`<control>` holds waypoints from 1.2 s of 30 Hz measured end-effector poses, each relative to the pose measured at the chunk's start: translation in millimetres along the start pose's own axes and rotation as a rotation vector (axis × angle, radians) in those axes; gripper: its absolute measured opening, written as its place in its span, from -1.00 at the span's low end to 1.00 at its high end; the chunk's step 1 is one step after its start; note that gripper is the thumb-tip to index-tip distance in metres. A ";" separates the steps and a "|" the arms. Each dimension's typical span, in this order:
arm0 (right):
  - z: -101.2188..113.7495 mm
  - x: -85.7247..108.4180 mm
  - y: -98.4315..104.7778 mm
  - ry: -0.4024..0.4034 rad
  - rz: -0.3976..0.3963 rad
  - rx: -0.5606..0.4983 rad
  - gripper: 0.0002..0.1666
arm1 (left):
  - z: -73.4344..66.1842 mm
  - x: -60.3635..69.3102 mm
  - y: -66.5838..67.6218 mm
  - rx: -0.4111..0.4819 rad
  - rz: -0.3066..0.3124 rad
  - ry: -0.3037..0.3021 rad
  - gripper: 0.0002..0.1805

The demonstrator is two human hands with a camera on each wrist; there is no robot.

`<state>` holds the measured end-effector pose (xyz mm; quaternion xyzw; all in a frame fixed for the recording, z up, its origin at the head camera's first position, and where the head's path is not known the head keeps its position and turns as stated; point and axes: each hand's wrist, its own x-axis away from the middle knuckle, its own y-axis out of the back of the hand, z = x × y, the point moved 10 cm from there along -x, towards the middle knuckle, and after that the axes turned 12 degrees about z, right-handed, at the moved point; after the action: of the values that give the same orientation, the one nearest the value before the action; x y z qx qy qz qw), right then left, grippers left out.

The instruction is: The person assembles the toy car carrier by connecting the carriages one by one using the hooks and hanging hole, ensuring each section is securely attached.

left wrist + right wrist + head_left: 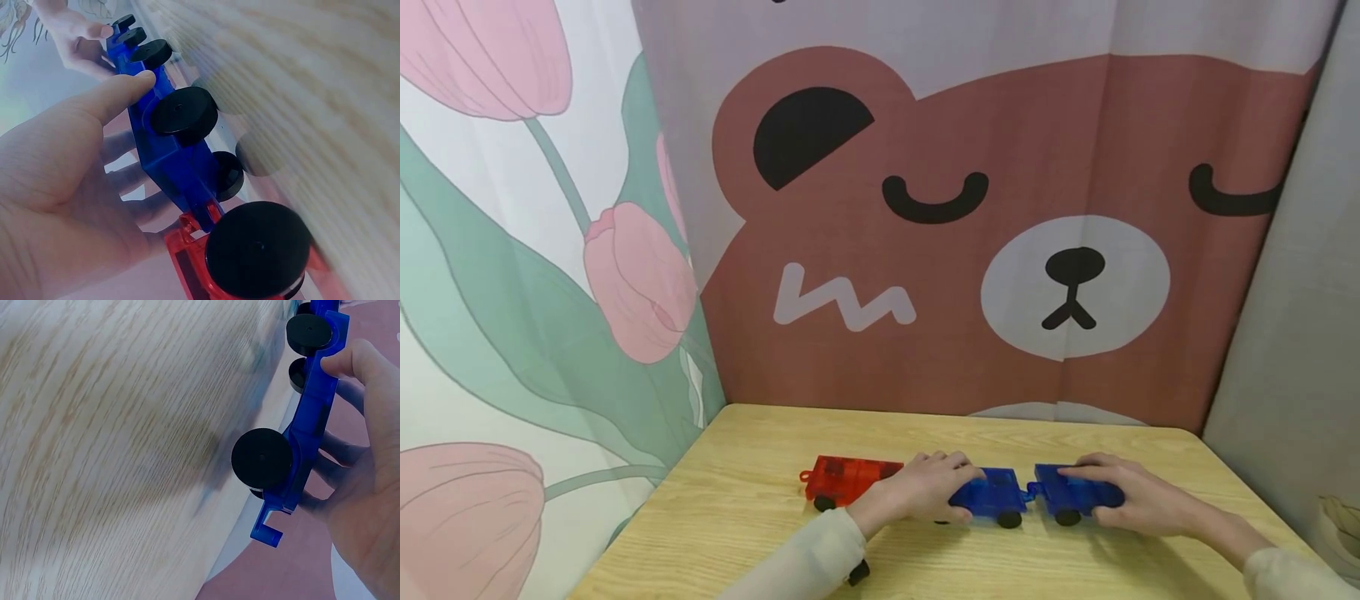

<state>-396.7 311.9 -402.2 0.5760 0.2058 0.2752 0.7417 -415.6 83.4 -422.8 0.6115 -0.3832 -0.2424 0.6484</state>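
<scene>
On the table, three see-through toy train cars with black wheels stand in a row. My left hand (921, 487) grips the middle blue train car (996, 487) from above, thumb on the near side. The right-hand blue train car (1067, 492) is held between the thumb and fingers of my right hand (1142, 496). A coupling (1032, 492) joins the two blue cars. At the left end is a red train car (850, 479), partly hidden by my left hand; its coupler (194, 226) meets the blue car's end. A blue hook (267, 536) sticks out at the free end.
Another black wheel (859, 572) shows beside my left sleeve, which hides the rest of that thing. The wooden table (760, 442) ends at a bear-print curtain (850, 367) behind and a tulip-print curtain (625, 400) at the left.
</scene>
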 end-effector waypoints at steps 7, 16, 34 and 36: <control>0.5 -4.8 -3.4 0.036 0.013 -0.010 -0.31 | 5.8 -3.6 -4.3 0.000 0.000 0.009 -0.31; -2.6 -8.4 -7.8 0.042 0.025 -0.022 -0.29 | 10.4 -4.8 -5.8 0.023 0.006 0.005 -0.32; -2.6 -8.4 -0.1 0.038 0.020 -0.120 -0.44 | 23.9 -6.5 -1.9 0.204 0.030 -0.034 -0.18; -0.2 -9.1 7.2 0.011 -0.013 -0.113 -0.40 | 30.3 -1.8 5.4 0.247 -0.008 -0.029 -0.12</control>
<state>-404.9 307.5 -395.3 0.5301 0.1978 0.2849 0.7738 -441.5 67.1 -419.2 0.6845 -0.4169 -0.2049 0.5618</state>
